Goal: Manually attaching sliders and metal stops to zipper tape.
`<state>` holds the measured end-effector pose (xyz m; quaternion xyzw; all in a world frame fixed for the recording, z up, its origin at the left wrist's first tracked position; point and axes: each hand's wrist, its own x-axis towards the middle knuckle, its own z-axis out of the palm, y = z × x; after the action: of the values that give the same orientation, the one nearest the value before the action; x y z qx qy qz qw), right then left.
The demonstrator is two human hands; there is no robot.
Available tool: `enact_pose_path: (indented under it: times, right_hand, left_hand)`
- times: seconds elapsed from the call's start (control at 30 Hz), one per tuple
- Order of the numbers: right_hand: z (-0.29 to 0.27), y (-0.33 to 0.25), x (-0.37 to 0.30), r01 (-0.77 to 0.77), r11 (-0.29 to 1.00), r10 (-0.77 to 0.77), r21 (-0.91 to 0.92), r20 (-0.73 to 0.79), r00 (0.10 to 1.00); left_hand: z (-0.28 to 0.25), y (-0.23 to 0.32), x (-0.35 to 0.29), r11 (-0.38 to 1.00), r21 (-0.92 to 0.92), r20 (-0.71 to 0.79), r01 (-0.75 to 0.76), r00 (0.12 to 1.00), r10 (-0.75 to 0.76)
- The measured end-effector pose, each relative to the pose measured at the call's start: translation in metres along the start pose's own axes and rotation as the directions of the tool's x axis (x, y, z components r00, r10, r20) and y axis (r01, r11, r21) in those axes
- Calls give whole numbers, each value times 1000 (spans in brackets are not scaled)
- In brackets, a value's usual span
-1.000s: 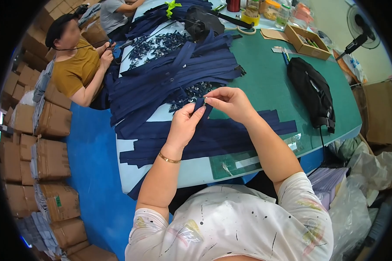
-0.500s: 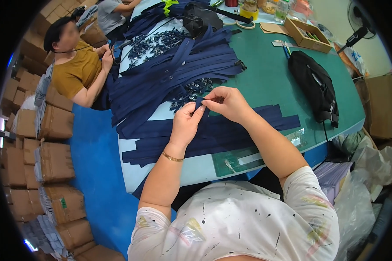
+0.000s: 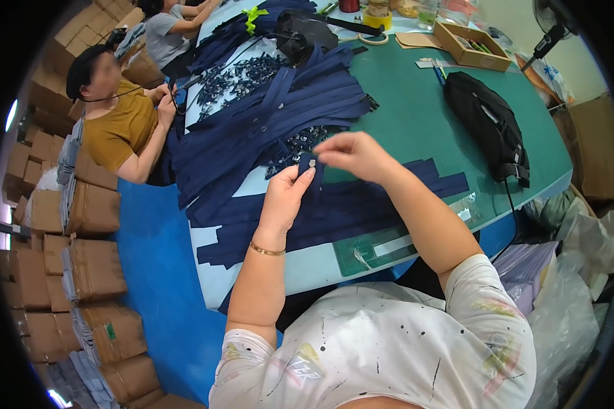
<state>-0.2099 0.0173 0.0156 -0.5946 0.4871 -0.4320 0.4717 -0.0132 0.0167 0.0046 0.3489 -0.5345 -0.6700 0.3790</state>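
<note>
My left hand (image 3: 284,198) pinches the end of a navy fabric strip (image 3: 308,156) between thumb and fingers, and a small pale, shiny piece shows on it near the thumb tip. Just to the right, my right hand (image 3: 353,155) hovers with its fingers drawn together; whatever they hold, if anything, is too small and blurred to make out. Behind the hands lies a pile of small navy pieces with shiny metal bits (image 3: 305,142). Under my forearms a row of flat navy strips (image 3: 389,198) is laid out, and a larger bundle of navy strips (image 3: 252,136) spreads beyond.
A black bag (image 3: 488,126) rests on the green mat (image 3: 406,95) at right, near a wooden box (image 3: 474,48) of small items. More small navy pieces (image 3: 242,78) lie farther off. A co-worker (image 3: 119,123) sits at the left edge. Stacked cartons (image 3: 95,269) line the floor.
My right hand has drawn slightly back and up from the strip, uncovering its end and the shiny piece. My left hand still pinches it. The whole view has shifted a little.
</note>
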Motion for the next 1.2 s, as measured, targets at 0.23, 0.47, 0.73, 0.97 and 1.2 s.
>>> enact_pose_path:
  times: [0.23,0.47,0.73,0.97,1.2]
  right_hand:
    - [-4,-7,1,-57,974,77,218,-88,993]
    - [10,-2,-2,85,996,-86,12,19,996]
    - [14,-9,-5,68,991,-72,-114,-35,997]
    - [18,0,-2,17,1000,-16,3,-74,997]
    - [19,-2,-3,-2,999,4,32,-72,997]
  left_hand:
    - [5,2,-1,1000,-23,-32,-13,999,13]
    - [5,-1,2,994,-95,-31,-44,999,42]
    - [-1,-6,2,994,-89,-5,-57,998,57]
    - [0,-3,3,996,-11,-25,-87,996,86]
    - [0,-2,1,995,-24,-31,-95,995,94]
